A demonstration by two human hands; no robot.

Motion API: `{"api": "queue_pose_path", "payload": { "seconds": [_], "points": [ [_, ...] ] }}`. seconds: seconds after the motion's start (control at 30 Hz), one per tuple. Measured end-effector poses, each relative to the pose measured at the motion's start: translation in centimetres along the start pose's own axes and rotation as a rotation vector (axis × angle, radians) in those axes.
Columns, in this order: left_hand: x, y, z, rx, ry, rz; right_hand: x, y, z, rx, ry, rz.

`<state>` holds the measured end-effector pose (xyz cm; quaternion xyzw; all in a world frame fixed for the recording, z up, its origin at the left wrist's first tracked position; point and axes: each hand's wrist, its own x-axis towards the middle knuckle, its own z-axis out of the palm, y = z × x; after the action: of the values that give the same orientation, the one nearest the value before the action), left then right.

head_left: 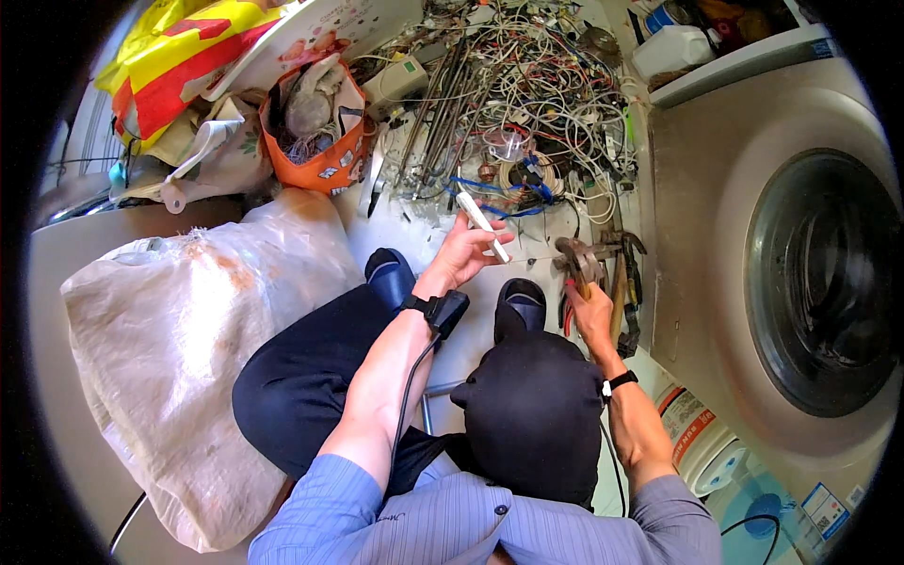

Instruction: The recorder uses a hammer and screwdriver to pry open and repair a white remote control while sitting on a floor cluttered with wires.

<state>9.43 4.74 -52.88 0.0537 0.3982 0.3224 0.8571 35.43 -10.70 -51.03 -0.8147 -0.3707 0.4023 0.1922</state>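
My left hand (463, 247) holds a narrow white plastic piece (482, 224) slantwise over the floor, above my blue slippers (390, 280). My right hand (593, 315) is closed on the wooden handle of a metal-headed tool, apparently a hammer (575, 257), at the right beside the washing machine. Red-handled pliers (567, 318) and other long tools (629, 292) lie right by it. Just beyond my left hand is a dense tangle of cables (556, 94) with metal rods (443, 113) among them.
A large pale sack (174, 348) fills the left. An orange bag (318, 165) and a yellow-red bag (160, 85) stand behind it. A washing machine (702, 245) borders the right, with a white bucket (689, 438) near my right arm and a shelf (739, 73) holding containers above.
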Motion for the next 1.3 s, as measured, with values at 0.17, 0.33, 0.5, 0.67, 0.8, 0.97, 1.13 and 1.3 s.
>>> {"api": "queue_pose_path", "payload": {
  "seconds": [0.17,0.33,0.5,0.67,0.8,0.97,1.13,1.3],
  "points": [
    [-0.7,0.1,0.1,0.174,0.009,0.003,-2.5,5.7,-1.0,-0.277,0.207,-0.197],
    [-1.1,1.2,1.7,0.327,-0.113,0.012,-4.5,12.1,-1.5,-0.436,0.195,-0.186],
    [-1.9,3.3,5.1,0.463,-0.155,0.092,-4.5,13.7,-1.8,-0.541,0.092,-0.133],
    [-4.0,7.1,10.1,0.785,-0.213,0.311,0.2,7.0,-6.2,-0.544,0.077,-0.250],
    [-7.9,10.1,15.0,0.937,-0.237,0.510,3.6,-9.3,-13.7,-0.244,0.058,-0.573],
    [-14.6,13.1,18.6,1.257,-0.136,0.827,-3.9,-31.9,-19.1,0.069,-0.142,-0.679],
    [-21.0,14.7,20.0,1.431,0.016,1.191,-8.7,-38.1,-14.4,0.252,-0.420,-0.753],
    [-22.4,15.0,18.0,1.555,0.187,1.291,-9.9,-36.3,-8.5,0.399,-0.294,-0.908]
  ]
}}
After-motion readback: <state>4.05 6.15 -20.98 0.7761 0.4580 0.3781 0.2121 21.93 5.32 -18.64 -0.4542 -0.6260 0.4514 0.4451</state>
